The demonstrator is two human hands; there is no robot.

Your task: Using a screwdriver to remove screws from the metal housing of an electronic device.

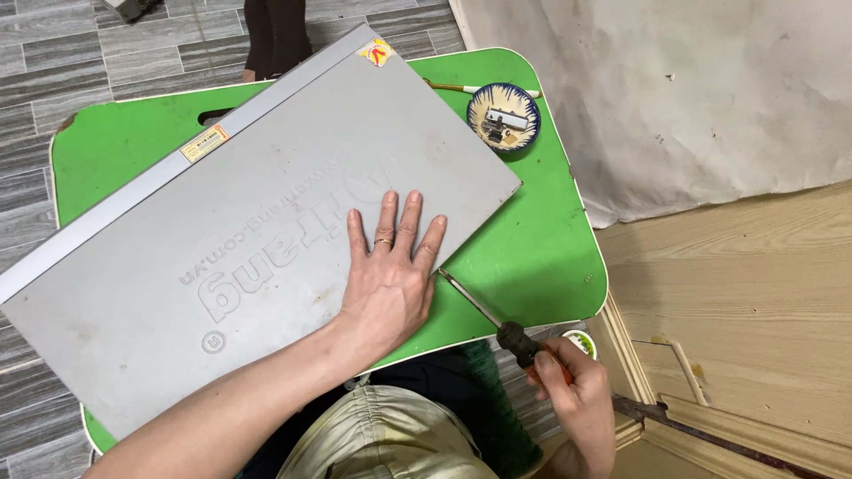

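A big flat grey panel [257, 239] lies on the green worktop [532, 257]. Its long side runs from about 8 o'clock up to 2 o'clock. The left hand [390, 284] lies flat on top of the panel, close to its near edge, with the fingers [386, 217] spread wide. They point to 12 o'clock and hold nothing; they only press down.

The right hand [581, 395] is off the worktop at about 4 o'clock from the left hand. Its fingers are closed around the dark and orange handle of a screwdriver [497, 324]. The thin metal shaft points to about 10 o'clock. Its tip sits right at the near edge of the panel, just beside the left hand. So the right hand is the one with the tool at that edge.

A small blue and white dish [525, 126] with little parts in it sits far off at 1 o'clock.
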